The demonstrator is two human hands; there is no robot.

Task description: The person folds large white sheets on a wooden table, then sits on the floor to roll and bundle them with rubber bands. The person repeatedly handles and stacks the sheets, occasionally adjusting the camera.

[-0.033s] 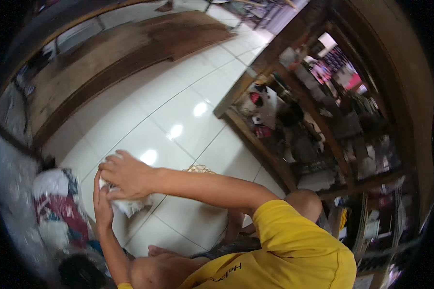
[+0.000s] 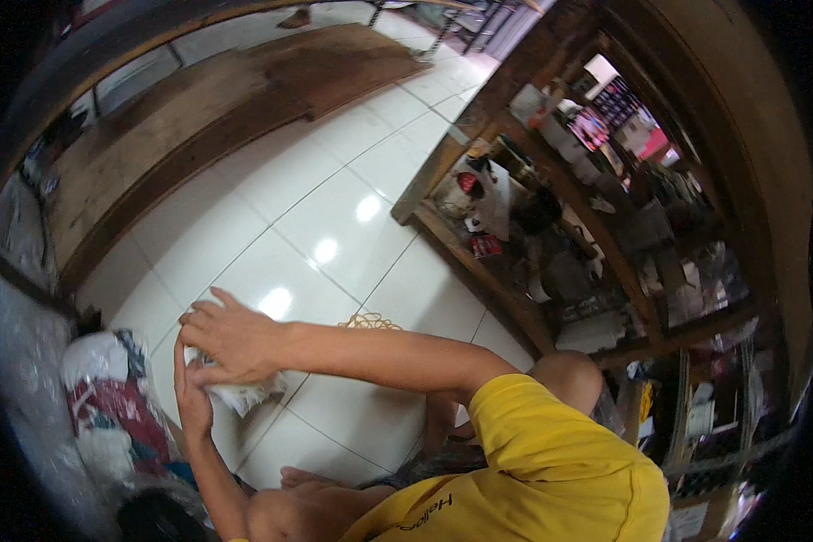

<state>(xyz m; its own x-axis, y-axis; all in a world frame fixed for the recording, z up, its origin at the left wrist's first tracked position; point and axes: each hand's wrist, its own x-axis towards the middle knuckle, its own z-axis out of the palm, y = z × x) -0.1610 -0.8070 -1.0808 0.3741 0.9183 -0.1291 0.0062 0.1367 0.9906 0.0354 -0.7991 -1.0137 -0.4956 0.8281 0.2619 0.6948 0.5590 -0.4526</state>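
Observation:
A white crumpled bundle (image 2: 246, 394), with loose, ragged edges, is held low over the floor tiles at the left. I cannot tell whether it is cloth or plastic. My left hand (image 2: 195, 399) grips it from the left side, fingers pointing up. Reaching across from the right, my right hand (image 2: 237, 340) lies over its top, fingers bent toward the left fingertips and thumb against the bundle. Both hands hide much of it. Thin beige loops, like a heap of rubber bands (image 2: 370, 322), lie on the floor just beyond my right forearm.
Clear plastic with red, white and teal folded material (image 2: 117, 406) stands close by my left arm. A low wooden platform (image 2: 217, 117) runs across the far left. To the right is a dark wooden shelf frame (image 2: 479, 262) filled with assorted goods. White tiles (image 2: 334, 208) cover the floor between.
The whole view has shifted slightly and become sharper. The fingers of my right hand have moved a little over the white bundle; both hands stay on it.

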